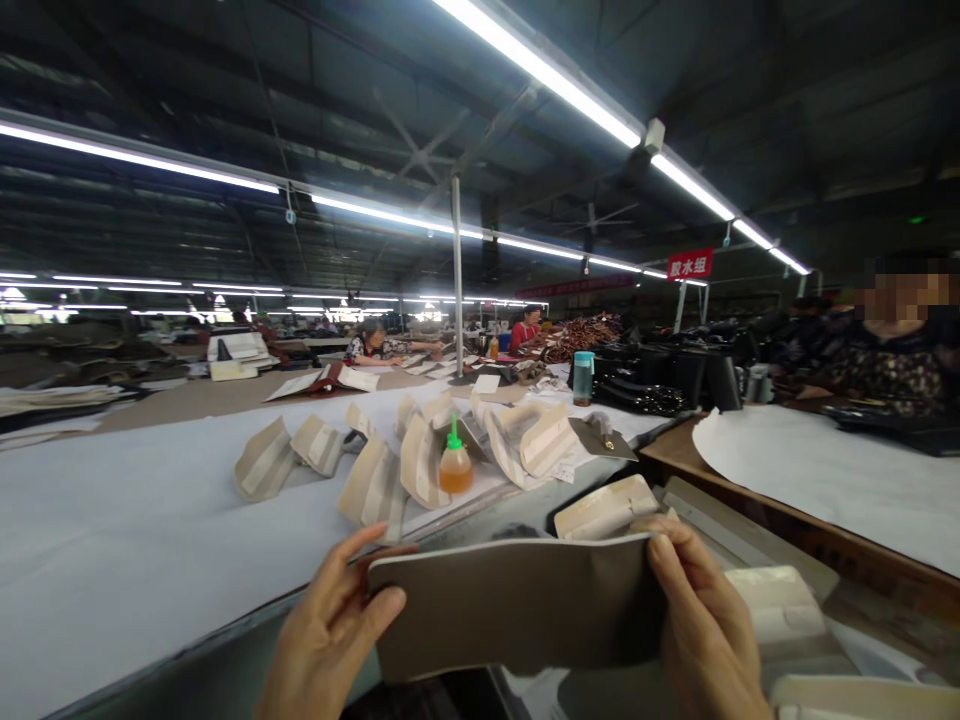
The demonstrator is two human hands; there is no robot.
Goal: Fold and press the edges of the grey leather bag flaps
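Both my hands hold up a grey-brown leather panel (517, 605) in front of me, low in the head view. My left hand (330, 630) grips its left edge, thumb on the near face and fingers behind. My right hand (701, 620) is closed on its right edge. Just beyond the panel lies a beige folded piece (604, 508) on the bench edge.
Several beige curved leather pieces (375, 465) and a small orange glue bottle with a green nozzle (455, 462) sit on the white table (112, 520). A teal cup (583, 377) and dark bags (660, 380) stand farther back. A person sits at right (892, 370); other workers sit at far tables.
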